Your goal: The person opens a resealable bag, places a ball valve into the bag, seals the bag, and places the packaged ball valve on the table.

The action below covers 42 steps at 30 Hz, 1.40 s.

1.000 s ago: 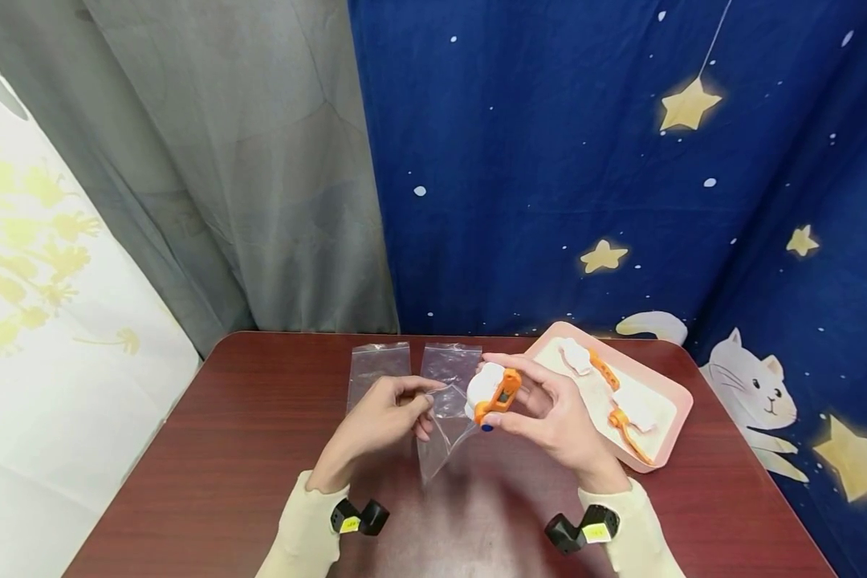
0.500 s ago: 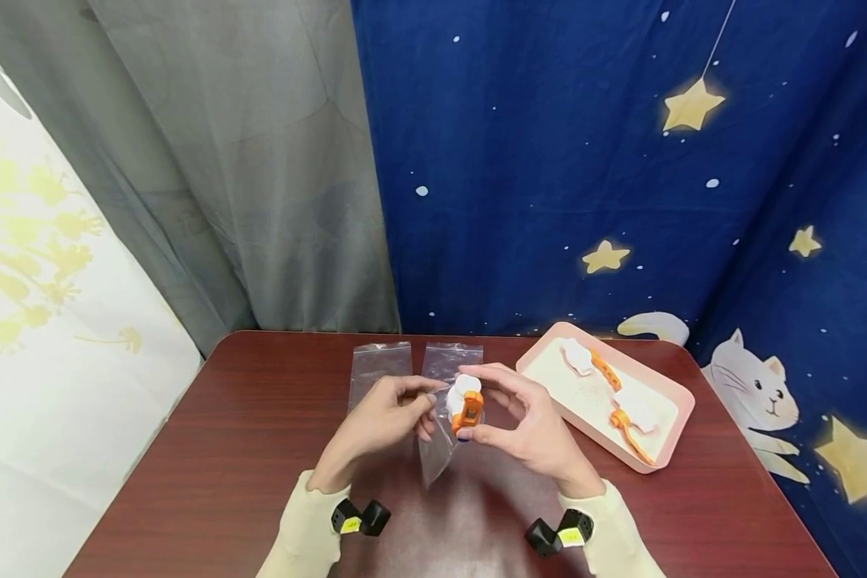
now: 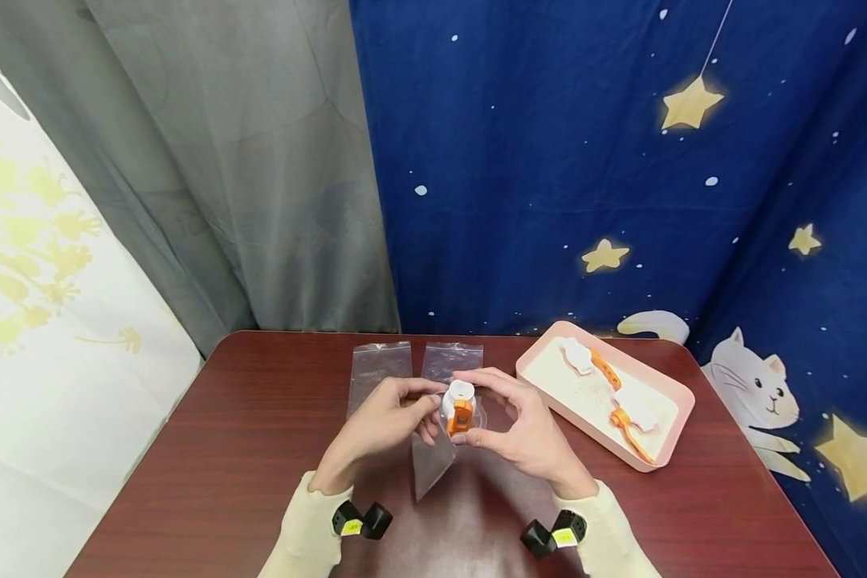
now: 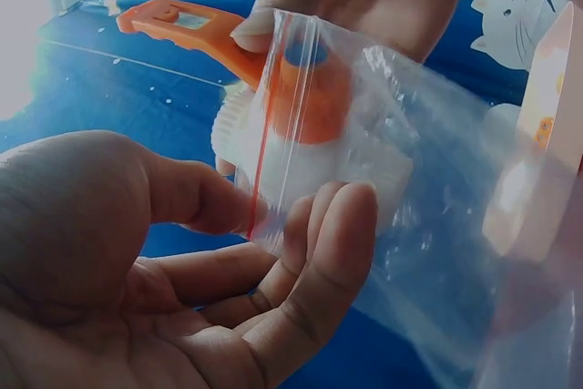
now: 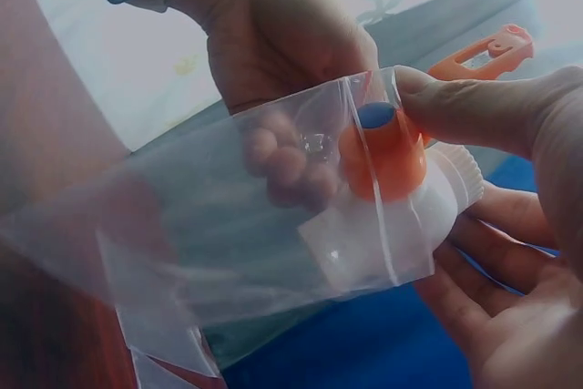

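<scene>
R hand (image 3: 523,425) closed round white-and-orange plastic valve-like part (image 5: 401,166), partly inside mouth of clear plastic zip bag (image 5: 209,225); L hand (image 3: 384,417) pinches bag edge; jutting orange plastic lever (image 4: 214,47) could poss. snag lip & tear it

No words can be read. At the bottom of the head view, a yellow label (image 3: 351,527) sits on the left black camera (image 3: 377,520), and another yellow label (image 3: 565,537) on the right black camera (image 3: 538,539). Their marks are too tiny.

Left hand (image 3: 386,417) and right hand (image 3: 527,425) close together — fingers (image 4: 332,257) of both bent inward.
</scene>
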Each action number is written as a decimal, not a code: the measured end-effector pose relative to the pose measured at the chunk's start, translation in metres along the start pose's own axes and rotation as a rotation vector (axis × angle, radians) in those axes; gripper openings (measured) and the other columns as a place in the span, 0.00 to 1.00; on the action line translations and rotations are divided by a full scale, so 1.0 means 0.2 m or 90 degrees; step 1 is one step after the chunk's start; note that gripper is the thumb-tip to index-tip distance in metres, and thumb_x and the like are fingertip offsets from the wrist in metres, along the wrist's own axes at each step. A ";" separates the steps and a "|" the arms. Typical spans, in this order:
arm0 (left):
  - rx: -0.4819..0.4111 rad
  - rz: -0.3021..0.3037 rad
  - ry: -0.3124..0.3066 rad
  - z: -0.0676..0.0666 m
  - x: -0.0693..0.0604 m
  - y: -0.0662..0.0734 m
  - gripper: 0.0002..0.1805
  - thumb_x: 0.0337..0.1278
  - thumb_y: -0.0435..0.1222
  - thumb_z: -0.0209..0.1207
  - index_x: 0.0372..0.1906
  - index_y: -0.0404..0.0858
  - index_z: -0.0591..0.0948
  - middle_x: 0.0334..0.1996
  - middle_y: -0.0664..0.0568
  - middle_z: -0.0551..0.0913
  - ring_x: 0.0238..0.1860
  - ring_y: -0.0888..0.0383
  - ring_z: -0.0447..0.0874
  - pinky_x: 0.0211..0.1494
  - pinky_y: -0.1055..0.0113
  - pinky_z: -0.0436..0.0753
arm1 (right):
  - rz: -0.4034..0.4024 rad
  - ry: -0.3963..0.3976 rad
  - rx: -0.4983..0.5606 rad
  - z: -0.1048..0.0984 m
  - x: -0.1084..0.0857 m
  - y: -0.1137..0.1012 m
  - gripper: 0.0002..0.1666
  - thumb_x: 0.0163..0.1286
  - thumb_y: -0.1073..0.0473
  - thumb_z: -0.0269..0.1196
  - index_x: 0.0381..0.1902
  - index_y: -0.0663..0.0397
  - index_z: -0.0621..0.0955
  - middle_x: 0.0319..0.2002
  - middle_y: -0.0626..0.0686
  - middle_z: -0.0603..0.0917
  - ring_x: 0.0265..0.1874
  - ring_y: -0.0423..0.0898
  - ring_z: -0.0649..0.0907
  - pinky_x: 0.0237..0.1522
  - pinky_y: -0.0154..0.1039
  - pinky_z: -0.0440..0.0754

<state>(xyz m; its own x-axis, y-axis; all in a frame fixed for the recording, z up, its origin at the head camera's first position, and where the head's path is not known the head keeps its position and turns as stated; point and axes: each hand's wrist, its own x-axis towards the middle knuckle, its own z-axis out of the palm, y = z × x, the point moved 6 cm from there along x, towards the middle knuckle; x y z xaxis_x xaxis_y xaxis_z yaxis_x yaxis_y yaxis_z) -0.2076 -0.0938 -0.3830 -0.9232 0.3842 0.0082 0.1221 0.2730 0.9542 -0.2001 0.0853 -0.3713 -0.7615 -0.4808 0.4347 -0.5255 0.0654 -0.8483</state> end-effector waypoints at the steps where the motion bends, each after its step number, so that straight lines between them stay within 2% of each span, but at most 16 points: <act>1: 0.000 0.001 0.004 0.00 0.00 0.00 0.15 0.73 0.32 0.56 0.57 0.27 0.82 0.27 0.44 0.85 0.24 0.55 0.86 0.34 0.58 0.90 | 0.002 -0.001 0.000 0.00 0.00 0.00 0.41 0.55 0.62 0.80 0.67 0.51 0.78 0.59 0.48 0.83 0.59 0.45 0.81 0.65 0.36 0.80; 6: 0.001 -0.002 0.018 0.00 0.01 0.00 0.15 0.73 0.31 0.55 0.56 0.27 0.82 0.25 0.44 0.84 0.22 0.55 0.85 0.34 0.53 0.90 | 0.004 -0.009 -0.003 0.00 0.00 0.02 0.41 0.55 0.61 0.80 0.67 0.49 0.78 0.60 0.47 0.82 0.60 0.45 0.80 0.65 0.32 0.78; 15: -0.012 0.003 0.021 0.01 0.01 0.00 0.15 0.73 0.30 0.54 0.57 0.27 0.82 0.24 0.45 0.85 0.21 0.56 0.85 0.32 0.56 0.89 | 0.010 -0.021 -0.062 0.01 -0.01 0.05 0.40 0.54 0.57 0.81 0.66 0.44 0.80 0.62 0.45 0.80 0.63 0.44 0.77 0.66 0.37 0.77; 20: -0.019 -0.003 0.038 0.02 0.01 0.00 0.15 0.72 0.29 0.54 0.56 0.27 0.83 0.24 0.45 0.84 0.20 0.57 0.84 0.31 0.60 0.89 | 0.026 -0.024 -0.082 0.02 -0.01 0.06 0.39 0.55 0.56 0.80 0.65 0.43 0.81 0.61 0.46 0.80 0.61 0.43 0.78 0.59 0.40 0.82; 25: -0.019 -0.008 0.053 0.02 0.01 0.00 0.14 0.72 0.29 0.53 0.53 0.26 0.83 0.25 0.44 0.84 0.20 0.57 0.84 0.30 0.60 0.89 | 0.047 -0.033 -0.071 0.02 -0.01 0.08 0.37 0.55 0.57 0.80 0.64 0.46 0.81 0.60 0.48 0.81 0.58 0.44 0.79 0.55 0.41 0.84; 28: -0.024 -0.011 0.068 0.02 0.01 0.00 0.13 0.71 0.28 0.52 0.50 0.28 0.85 0.25 0.44 0.85 0.19 0.58 0.84 0.30 0.58 0.89 | 0.062 -0.026 -0.062 0.02 -0.02 0.09 0.31 0.57 0.58 0.79 0.59 0.46 0.84 0.59 0.48 0.82 0.56 0.43 0.81 0.53 0.39 0.85; 30: -0.026 -0.011 0.073 0.02 0.01 0.00 0.14 0.71 0.27 0.51 0.49 0.30 0.86 0.25 0.44 0.85 0.19 0.58 0.83 0.31 0.55 0.89 | 0.073 -0.018 -0.057 0.03 -0.02 0.10 0.23 0.58 0.58 0.78 0.52 0.46 0.86 0.56 0.49 0.83 0.53 0.42 0.82 0.51 0.37 0.85; 34: -0.019 -0.007 0.062 0.04 0.01 0.00 0.14 0.71 0.26 0.50 0.47 0.31 0.86 0.26 0.44 0.86 0.20 0.58 0.84 0.32 0.53 0.89 | 0.090 -0.013 -0.045 0.04 -0.02 0.13 0.10 0.60 0.58 0.77 0.39 0.47 0.88 0.50 0.51 0.85 0.48 0.41 0.84 0.48 0.37 0.86; 38: -0.016 0.000 0.060 0.05 0.02 0.00 0.14 0.70 0.26 0.50 0.47 0.31 0.86 0.25 0.44 0.86 0.21 0.57 0.85 0.31 0.54 0.89 | 0.093 -0.011 -0.041 0.05 -0.02 0.13 0.09 0.60 0.58 0.77 0.37 0.49 0.88 0.47 0.52 0.85 0.44 0.41 0.85 0.45 0.36 0.87; 42: -0.020 0.000 0.069 0.04 0.01 0.00 0.14 0.70 0.26 0.50 0.46 0.31 0.86 0.24 0.43 0.86 0.20 0.56 0.85 0.30 0.53 0.88 | 0.090 0.001 -0.069 0.04 -0.02 0.12 0.08 0.61 0.58 0.76 0.39 0.47 0.89 0.45 0.50 0.86 0.39 0.40 0.85 0.39 0.34 0.87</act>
<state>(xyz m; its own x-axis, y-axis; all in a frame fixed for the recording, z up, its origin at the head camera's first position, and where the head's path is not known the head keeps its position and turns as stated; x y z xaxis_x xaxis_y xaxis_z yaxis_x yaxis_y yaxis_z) -0.2073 -0.0854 -0.3851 -0.9573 0.2864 0.0383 0.1117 0.2445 0.9632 -0.2066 0.0818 -0.3950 -0.8309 -0.4593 0.3140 -0.4513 0.2264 -0.8632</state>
